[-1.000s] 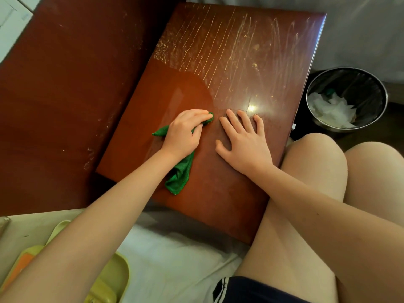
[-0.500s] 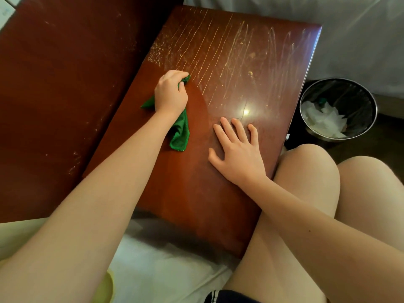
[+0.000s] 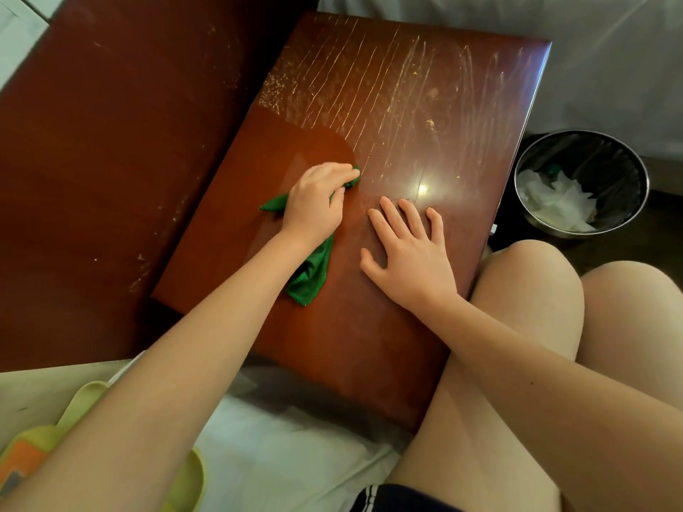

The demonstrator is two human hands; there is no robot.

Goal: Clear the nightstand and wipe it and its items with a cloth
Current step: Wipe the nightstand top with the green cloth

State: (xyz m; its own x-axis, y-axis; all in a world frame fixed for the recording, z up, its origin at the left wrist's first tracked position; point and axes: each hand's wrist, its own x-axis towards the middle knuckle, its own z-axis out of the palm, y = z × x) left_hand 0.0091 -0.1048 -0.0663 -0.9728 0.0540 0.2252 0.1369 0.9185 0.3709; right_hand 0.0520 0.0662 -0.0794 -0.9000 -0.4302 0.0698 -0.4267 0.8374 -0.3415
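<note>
We log the fingers (image 3: pixel 342 174) of the left hand (image 3: pixel 314 205) curled round the green cloth (image 3: pixel 309 280), pressing it on the nightstand (image 3: pixel 354 356) top near centre. The right hand (image 3: pixel 410 260), at its 3 o'clock, lies flat, fingers spread. We judge wiping underway; pale streaks (image 3: pixel 388 86) at 12 o'clock call for a farther stroke.

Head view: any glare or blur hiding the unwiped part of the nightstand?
Head view: one small glare spot on the nightstand beyond the right hand; streaks are readable; green cloth sharp, no blur; wide lens bows the edges.
</note>
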